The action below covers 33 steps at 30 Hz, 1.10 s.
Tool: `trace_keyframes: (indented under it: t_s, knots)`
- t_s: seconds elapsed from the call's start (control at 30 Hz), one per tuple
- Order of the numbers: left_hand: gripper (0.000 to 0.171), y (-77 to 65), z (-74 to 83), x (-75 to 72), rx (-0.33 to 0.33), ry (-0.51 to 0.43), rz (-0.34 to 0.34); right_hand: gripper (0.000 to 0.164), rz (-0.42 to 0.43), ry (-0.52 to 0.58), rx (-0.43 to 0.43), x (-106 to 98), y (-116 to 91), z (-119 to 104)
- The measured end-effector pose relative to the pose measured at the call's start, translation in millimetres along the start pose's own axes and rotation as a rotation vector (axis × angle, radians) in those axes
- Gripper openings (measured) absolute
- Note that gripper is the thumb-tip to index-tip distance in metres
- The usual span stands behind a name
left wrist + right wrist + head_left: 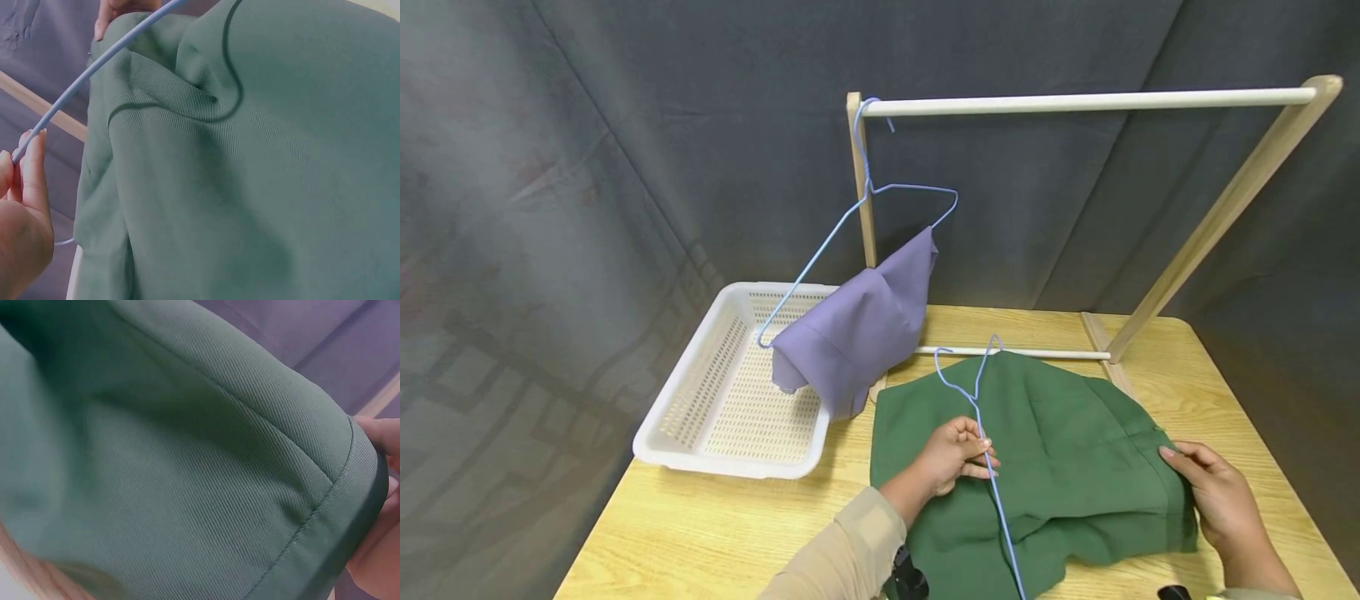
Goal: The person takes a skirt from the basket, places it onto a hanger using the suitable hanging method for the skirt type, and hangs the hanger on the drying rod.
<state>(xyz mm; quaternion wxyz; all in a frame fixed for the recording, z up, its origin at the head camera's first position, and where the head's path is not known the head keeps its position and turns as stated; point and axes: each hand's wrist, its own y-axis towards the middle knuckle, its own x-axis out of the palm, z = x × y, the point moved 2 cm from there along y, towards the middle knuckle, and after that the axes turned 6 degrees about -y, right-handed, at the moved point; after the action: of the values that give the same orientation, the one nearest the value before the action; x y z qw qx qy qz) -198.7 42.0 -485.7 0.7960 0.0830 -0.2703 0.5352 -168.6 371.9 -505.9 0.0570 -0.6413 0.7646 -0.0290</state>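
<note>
A green cloth garment (1075, 450) with stitched seams is spread over the table, its lower part wrinkled. My left hand (958, 457) pinches a blue wire hanger (1003, 517) along its side, above the garment; the hook points toward the rack. In the left wrist view the hanger wire (94, 67) runs up from the fingertips and casts a shadow on the cloth. My right hand (1221, 500) grips the garment's right edge between thumb and fingers. The right wrist view shows that hand (378, 525) at the hemmed corner, the fingers partly hidden behind the cloth.
A wooden rack with a white top rod (1090, 102) stands at the back. On its left end hangs another blue hanger (820, 250) carrying a purple garment (865, 333), which overlaps a white plastic basket (651, 437). The wooden table (700, 533) ends at dark curtains.
</note>
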Motion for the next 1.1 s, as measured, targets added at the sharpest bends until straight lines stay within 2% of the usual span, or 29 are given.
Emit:
trace_keyframes:
  t_s: [0.13,0.3,0.47,0.67,0.87,1.1]
  knots:
    - [0.01,-2.3,5.1,1.2,0.006,0.006,-0.01,0.011,0.032,-0.024,-0.006,-18,11,25]
    - [0.009,-4.2,9.0,2.2,0.003,-0.001,-0.019,0.012,0.08,-0.024,0.03,-29,15,40]
    - [0.009,-3.5,11.0,1.7,0.012,-0.003,-0.021,0.01,0.13,-0.059,0.09,-34,15,47]
    - [0.008,-5.7,18.3,2.8,0.02,-0.003,-0.02,0.013,0.142,-0.106,0.122,-36,14,51]
    - [0.009,-7.0,30.2,6.4,0.038,0.002,-0.041,0.011,0.139,-0.104,0.131,-40,15,61]
    - [0.01,-7.6,45.1,12.1,0.063,0.002,-0.083,0.008,0.121,-0.079,0.1,-33,13,63]
